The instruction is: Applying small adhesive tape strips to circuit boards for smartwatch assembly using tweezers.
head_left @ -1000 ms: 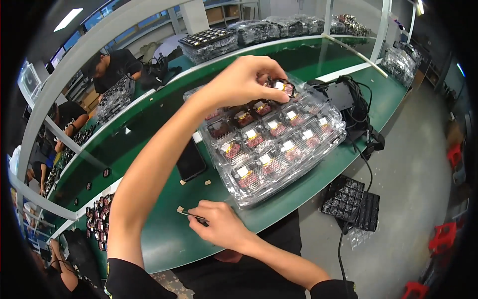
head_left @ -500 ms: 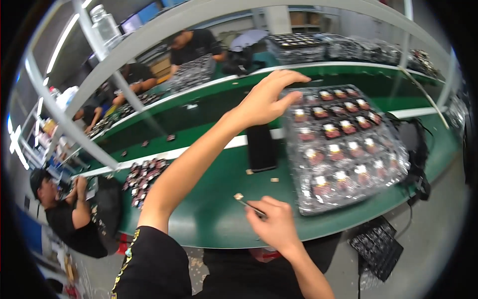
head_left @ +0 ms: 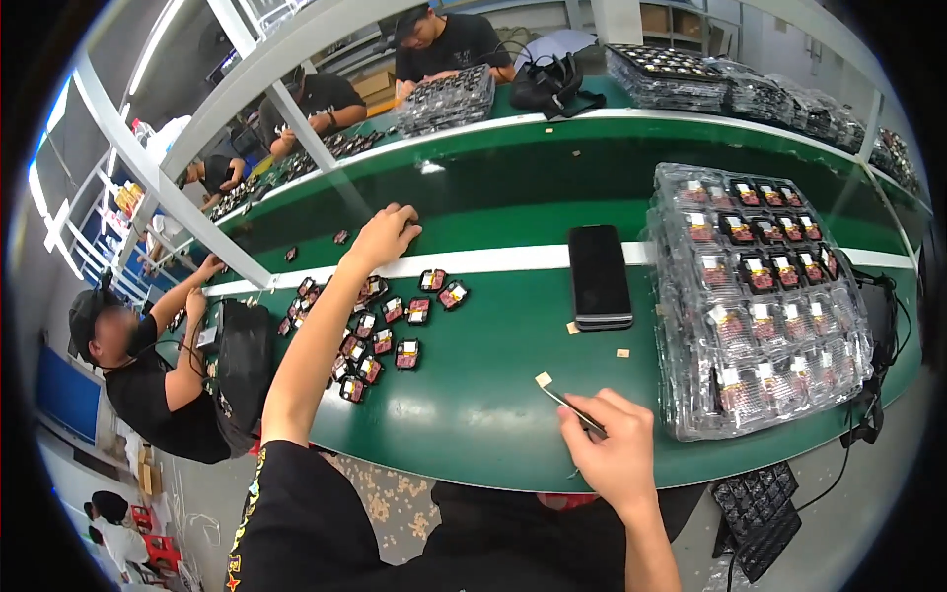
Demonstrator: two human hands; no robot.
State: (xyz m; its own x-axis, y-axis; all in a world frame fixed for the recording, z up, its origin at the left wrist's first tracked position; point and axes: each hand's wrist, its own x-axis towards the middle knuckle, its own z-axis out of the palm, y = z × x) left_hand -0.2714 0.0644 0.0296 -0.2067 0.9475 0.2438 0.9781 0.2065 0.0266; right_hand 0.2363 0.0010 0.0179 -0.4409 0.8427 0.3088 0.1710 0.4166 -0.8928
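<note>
My right hand (head_left: 617, 444) is closed round a pair of dark tweezers (head_left: 584, 414), and a small pale square piece (head_left: 544, 379) is at their tip. My left hand (head_left: 385, 237) hangs over the white rail by the sunken green strip, its fingers loosely bent and apart, with nothing seen in them. Below it, several small black parts with red and white faces (head_left: 407, 353) lie scattered on the green table, partly covered by my left forearm. To the right stands a stack of clear plastic trays (head_left: 760, 306), its pockets holding similar parts.
A black phone (head_left: 600, 276) lies left of the trays, with a loose pale square (head_left: 622, 353) near it. A black bag (head_left: 244, 375) and a co-worker (head_left: 163, 385) are at the left. Metal posts (head_left: 222, 237) rise there. More trays (head_left: 671, 74) stand across the strip.
My left hand has moved left from the tray stack to above the rail near the loose parts. My right hand still holds the tweezers. The whole view has shifted.
</note>
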